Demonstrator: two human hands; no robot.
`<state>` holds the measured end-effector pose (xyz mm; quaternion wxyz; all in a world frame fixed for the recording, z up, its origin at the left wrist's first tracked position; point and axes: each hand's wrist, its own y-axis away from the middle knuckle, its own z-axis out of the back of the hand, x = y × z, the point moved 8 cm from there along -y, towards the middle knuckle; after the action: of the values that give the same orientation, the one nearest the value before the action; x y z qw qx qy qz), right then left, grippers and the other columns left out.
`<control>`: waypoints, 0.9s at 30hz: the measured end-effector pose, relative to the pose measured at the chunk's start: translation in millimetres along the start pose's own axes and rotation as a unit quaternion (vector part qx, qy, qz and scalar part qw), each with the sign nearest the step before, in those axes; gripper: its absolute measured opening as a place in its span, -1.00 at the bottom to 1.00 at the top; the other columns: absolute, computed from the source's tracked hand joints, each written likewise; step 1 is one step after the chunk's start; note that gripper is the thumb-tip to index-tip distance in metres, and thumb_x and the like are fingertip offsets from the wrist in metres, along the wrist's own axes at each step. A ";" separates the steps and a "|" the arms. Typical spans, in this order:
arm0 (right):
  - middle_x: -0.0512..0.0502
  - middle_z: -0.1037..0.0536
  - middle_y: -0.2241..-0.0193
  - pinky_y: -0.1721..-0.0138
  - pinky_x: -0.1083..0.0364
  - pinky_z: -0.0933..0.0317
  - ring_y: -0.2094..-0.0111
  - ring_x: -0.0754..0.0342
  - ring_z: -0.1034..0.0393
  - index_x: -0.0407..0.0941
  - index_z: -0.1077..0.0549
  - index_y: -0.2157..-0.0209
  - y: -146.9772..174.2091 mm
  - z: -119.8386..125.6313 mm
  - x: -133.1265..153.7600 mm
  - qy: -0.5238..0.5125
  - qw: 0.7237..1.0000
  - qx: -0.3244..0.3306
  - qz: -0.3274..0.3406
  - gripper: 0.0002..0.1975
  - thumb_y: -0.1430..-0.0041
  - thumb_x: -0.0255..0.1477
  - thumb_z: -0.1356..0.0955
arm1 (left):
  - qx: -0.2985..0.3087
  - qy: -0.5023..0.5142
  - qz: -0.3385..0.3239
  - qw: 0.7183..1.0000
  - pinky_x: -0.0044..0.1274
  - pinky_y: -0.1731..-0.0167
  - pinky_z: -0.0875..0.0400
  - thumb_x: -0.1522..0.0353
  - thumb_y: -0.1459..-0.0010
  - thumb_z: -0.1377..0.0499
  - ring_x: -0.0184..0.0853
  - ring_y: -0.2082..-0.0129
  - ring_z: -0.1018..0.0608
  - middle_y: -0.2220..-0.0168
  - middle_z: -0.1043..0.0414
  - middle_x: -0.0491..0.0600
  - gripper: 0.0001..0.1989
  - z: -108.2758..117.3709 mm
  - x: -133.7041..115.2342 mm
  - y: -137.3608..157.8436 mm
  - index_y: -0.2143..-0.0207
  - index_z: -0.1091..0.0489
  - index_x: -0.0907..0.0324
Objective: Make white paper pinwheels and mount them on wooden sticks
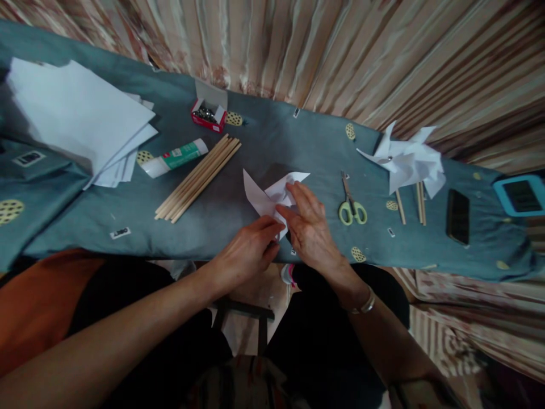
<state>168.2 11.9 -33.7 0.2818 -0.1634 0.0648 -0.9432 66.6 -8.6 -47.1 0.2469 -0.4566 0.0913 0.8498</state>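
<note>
A white paper pinwheel point(259, 196) with cut, bent blades lies at the table's near middle, between my hands. My left hand point(251, 247) pinches its near corner between thumb and fingers. From the right, my right hand point(310, 224) rests on the same paper, its fingers stretched over the folded blades and partly hiding the centre. Green-handled scissors point(352, 211) lie just right of my right hand. Farther right are finished-looking white pinwheels point(419, 162) on wooden sticks. Left of the paper lies a bundle of wooden sticks point(198, 179).
A glue stick point(176, 157) lies beside the sticks, with a red open box point(209, 115) of small metal pieces behind. White paper sheets point(80, 113) are stacked at left. A phone point(458, 216) and a blue-framed device point(520, 195) sit at right. A curtain point(272, 51) hangs along the far edge.
</note>
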 end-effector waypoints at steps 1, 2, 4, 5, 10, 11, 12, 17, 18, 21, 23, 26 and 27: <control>-0.10 -0.16 -0.37 -0.26 -0.29 -0.11 -0.41 -0.18 0.08 -0.02 -0.48 -0.02 0.3 -0.6 0.2 0.002 1.000 -0.001 -0.001 -0.64 -0.37 -0.50 -0.16 | -0.002 -0.002 -0.003 1.000 -0.41 0.10 -0.53 0.54 -0.19 -0.10 -0.28 0.17 -0.60 0.05 -0.49 0.08 -0.74 0.2 0.3 -0.3 0.09 -0.44 0.22; -0.09 -0.15 -0.37 -0.25 -0.28 -0.12 -0.42 -0.19 0.10 -0.01 -0.48 -0.01 0.7 -1.4 -0.1 0.003 1.000 -0.003 -0.004 -0.65 -0.37 -0.50 -0.16 | -0.003 -0.004 -0.006 1.000 -0.42 0.11 -0.53 0.53 -0.19 -0.10 -0.29 0.19 -0.60 0.05 -0.49 0.08 -0.73 0.2 0.6 -0.5 0.08 -0.45 0.22; -0.10 -0.16 -0.37 -0.24 -0.27 -0.14 -0.43 -0.20 0.12 -0.01 -0.48 -0.01 1.7 -3.1 -0.7 0.007 1.000 -0.009 -0.008 -0.66 -0.37 -0.50 -0.17 | -0.007 -0.007 -0.012 1.000 -0.43 0.15 -0.54 0.54 -0.19 -0.09 -0.31 0.24 -0.60 0.06 -0.49 0.09 -0.71 0.6 0.4 -0.9 0.06 -0.45 0.23; -0.10 -0.16 -0.37 -0.24 -0.27 -0.13 -0.43 -0.21 0.13 0.00 -0.47 -0.02 2.2 -4.1 -0.8 0.009 1.000 -0.013 -0.007 -0.66 -0.36 -0.49 -0.18 | -0.009 -0.008 -0.015 1.000 -0.43 0.15 -0.54 0.54 -0.19 -0.09 -0.32 0.26 -0.60 0.06 -0.50 0.10 -0.70 0.9 -0.2 -0.8 0.05 -0.45 0.23; -0.11 -0.22 -0.34 -0.25 -0.25 -0.12 -0.43 -0.18 0.13 0.03 -0.47 -0.04 2.5 -8.1 -0.4 0.007 0.999 -0.030 -0.008 -0.66 -0.36 -0.48 -0.19 | -0.030 -0.029 -0.030 0.999 -0.42 0.12 -0.53 0.53 -0.19 -0.09 -0.29 0.22 -0.60 0.05 -0.50 0.12 -0.69 6.5 -6.3 3.9 0.03 -0.45 0.25; -0.14 -0.23 -0.34 -0.25 -0.26 -0.11 -0.43 -0.18 0.13 -0.01 -0.48 -0.03 1.8 -8.4 0.1 0.007 0.999 -0.033 -0.008 -0.66 -0.36 -0.48 -0.18 | -0.033 -0.039 -0.033 0.998 -0.42 0.11 -0.53 0.52 -0.20 -0.08 -0.28 0.21 -0.61 0.04 -0.50 0.14 -0.69 8.3 -7.7 5.3 0.02 -0.45 0.27; -0.17 -0.23 -0.33 -0.25 -0.27 -0.10 -0.43 -0.18 0.13 -0.04 -0.50 -0.01 0.8 -8.8 0.6 0.007 0.999 -0.032 -0.008 -0.65 -0.37 -0.48 -0.17 | -0.034 -0.049 -0.035 0.998 -0.42 0.11 -0.53 0.51 -0.21 -0.08 -0.27 0.20 -0.61 0.03 -0.50 0.15 -0.70 10.4 -8.9 6.5 0.02 -0.45 0.28; -0.26 -0.24 -0.33 -0.27 -0.27 -0.03 -0.43 -0.17 0.13 -0.12 -0.54 0.04 -5.3 -9.5 1.4 0.008 1.000 -0.004 -0.013 -0.64 -0.35 -0.52 -0.16 | -0.055 -0.100 -0.023 0.993 -0.42 0.09 -0.51 0.50 -0.20 -0.10 -0.26 0.18 -0.61 0.08 -0.51 0.11 -0.75 32.8 -12.8 9.3 0.10 -0.48 0.26; -0.27 -0.23 -0.33 -0.27 -0.27 -0.03 -0.43 -0.18 0.13 -0.12 -0.55 0.04 -6.2 -9.4 1.0 0.008 1.000 0.003 -0.015 -0.63 -0.34 -0.53 -0.16 | -0.062 -0.104 -0.017 0.992 -0.42 0.10 -0.51 0.49 -0.21 -0.09 -0.28 0.21 -0.60 0.10 -0.51 0.10 -0.75 39.5 -13.7 9.9 0.10 -0.48 0.25; -0.30 -0.21 -0.34 -0.26 -0.28 -0.01 -0.43 -0.21 0.15 -0.14 -0.56 0.04 -7.7 -10.6 0.1 0.008 1.000 0.019 -0.019 -0.62 -0.29 -0.58 -0.18 | -0.084 -0.113 0.002 0.990 -0.45 0.17 -0.51 0.44 -0.23 -0.10 -0.30 0.30 -0.59 0.16 -0.52 0.07 -0.77 59.2 -17.2 14.6 0.13 -0.50 0.24; -0.31 -0.19 -0.35 -0.26 -0.31 0.02 -0.43 -0.22 0.18 -0.14 -0.56 0.04 -8.0 -12.2 -1.3 0.001 0.999 0.022 -0.026 -0.60 -0.25 -0.61 -0.18 | -0.106 -0.110 0.013 0.988 -0.48 0.24 -0.50 0.39 -0.23 -0.10 -0.31 0.33 -0.58 0.19 -0.53 0.06 -0.77 70.2 -20.2 21.5 0.14 -0.51 0.23; -0.28 -0.19 -0.36 -0.27 -0.33 0.07 -0.44 -0.22 0.18 -0.12 -0.57 0.05 -9.0 -14.4 -3.4 -0.017 0.999 0.015 -0.038 -0.57 -0.23 -0.64 -0.17 | -0.135 -0.095 0.025 0.986 -0.53 0.33 -0.47 0.35 -0.25 -0.09 -0.34 0.38 -0.57 0.20 -0.54 0.05 -0.75 79.6 -25.7 35.4 0.14 -0.52 0.23; -0.28 -0.20 -0.35 -0.28 -0.33 0.08 -0.44 -0.21 0.18 -0.11 -0.58 0.06 -9.6 -14.7 -3.7 -0.021 0.999 0.013 -0.040 -0.57 -0.23 -0.65 -0.18 | -0.140 -0.093 0.027 0.985 -0.53 0.36 -0.47 0.35 -0.25 -0.08 -0.35 0.40 -0.56 0.21 -0.55 0.06 -0.75 80.7 -27.6 39.8 0.15 -0.52 0.23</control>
<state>161.1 22.4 -46.5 0.2469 -0.1824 0.0399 -0.9509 0.3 -21.5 18.5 0.1647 -0.4031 -0.0392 0.8993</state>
